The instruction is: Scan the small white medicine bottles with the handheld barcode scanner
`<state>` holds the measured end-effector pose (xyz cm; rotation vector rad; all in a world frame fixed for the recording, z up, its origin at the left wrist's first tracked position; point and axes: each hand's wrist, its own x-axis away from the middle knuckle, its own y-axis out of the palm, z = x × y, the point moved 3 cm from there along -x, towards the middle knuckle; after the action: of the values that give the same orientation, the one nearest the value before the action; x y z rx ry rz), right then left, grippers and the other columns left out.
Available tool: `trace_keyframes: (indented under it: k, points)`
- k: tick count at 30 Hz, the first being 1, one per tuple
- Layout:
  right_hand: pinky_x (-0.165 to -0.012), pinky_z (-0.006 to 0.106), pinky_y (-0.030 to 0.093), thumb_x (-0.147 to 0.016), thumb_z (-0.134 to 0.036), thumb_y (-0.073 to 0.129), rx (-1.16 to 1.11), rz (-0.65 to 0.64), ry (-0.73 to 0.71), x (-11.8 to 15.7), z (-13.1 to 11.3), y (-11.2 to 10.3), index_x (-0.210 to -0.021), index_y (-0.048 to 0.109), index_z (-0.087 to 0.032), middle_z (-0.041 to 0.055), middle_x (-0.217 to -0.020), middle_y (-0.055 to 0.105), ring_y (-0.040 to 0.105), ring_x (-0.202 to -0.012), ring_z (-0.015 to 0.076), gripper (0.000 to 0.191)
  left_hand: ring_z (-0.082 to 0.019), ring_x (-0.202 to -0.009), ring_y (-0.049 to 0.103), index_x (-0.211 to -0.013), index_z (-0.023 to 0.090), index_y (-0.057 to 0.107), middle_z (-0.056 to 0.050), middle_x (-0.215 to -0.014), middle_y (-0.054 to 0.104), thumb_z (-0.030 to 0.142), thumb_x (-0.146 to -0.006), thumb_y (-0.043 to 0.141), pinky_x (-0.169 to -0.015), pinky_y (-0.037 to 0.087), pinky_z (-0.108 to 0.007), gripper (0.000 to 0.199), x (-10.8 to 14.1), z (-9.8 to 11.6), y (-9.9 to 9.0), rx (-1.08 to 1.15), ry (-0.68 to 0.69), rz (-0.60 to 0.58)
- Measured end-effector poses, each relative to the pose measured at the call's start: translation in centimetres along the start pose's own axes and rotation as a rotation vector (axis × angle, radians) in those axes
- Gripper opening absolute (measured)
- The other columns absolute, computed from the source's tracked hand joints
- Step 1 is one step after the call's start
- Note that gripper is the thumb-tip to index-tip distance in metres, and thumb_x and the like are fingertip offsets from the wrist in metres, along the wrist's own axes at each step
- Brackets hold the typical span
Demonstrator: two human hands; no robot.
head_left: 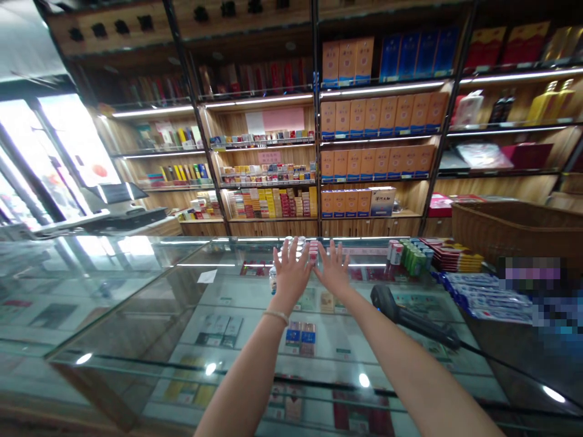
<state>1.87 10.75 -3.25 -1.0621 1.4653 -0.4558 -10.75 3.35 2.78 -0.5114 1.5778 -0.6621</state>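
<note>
Both arms reach forward over a glass display counter [255, 303]. My left hand [291, 267], with a pale bracelet at the wrist, has its fingers spread and holds nothing. Beside it on the right, my right hand [333, 267] is spread too, the thumbs close together. Several small cans [313, 250] stand just behind the hands, partly hidden by them. A small bottle or can [272, 280] is at the left edge of my left hand. Right of my right hand lies a black barcode scanner [410, 317] with its cable.
Green cans [413, 258], red and yellow packs [455, 255], blue-white packets [487, 294] and a wicker basket [514, 227] line the counter's right side. A white paper [207, 277] lies left. Behind stand shelves of boxes [380, 115]; a screen [116, 193] is back left.
</note>
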Motion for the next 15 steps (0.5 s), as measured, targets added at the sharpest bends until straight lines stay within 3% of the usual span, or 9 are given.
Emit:
trace_keyframes:
  k: [9, 15]
  points:
    - [-0.119, 0.068, 0.015, -0.091, -0.041, 0.063, 0.016, -0.005, -0.043, 0.8, 1.2, -6.4, -0.163, 0.011, -0.036, 0.0115, -0.173, 0.008, 0.004, -0.157, 0.0393, 0.090, -0.035, -0.155, 0.026, -0.152, 0.027, 0.048, -0.013, -0.165, 0.036, 0.044, -0.102, 0.041, -0.125, 0.017, -0.062, 0.053, -0.3, -0.5, -0.5, 0.038, -0.012, 0.078]
    - [-0.119, 0.070, 0.015, -0.091, -0.040, 0.062, 0.000, -0.039, -0.029, 1.0, 3.1, -8.7, -0.163, 0.012, -0.037, 0.0110, -0.173, 0.008, 0.003, -0.157, 0.0408, 0.088, -0.033, -0.154, 0.028, -0.151, 0.026, 0.048, -0.015, -0.164, 0.037, 0.042, -0.103, 0.042, -0.125, 0.019, -0.061, 0.052, -1.1, 0.7, -1.1, 0.045, 0.046, 0.072]
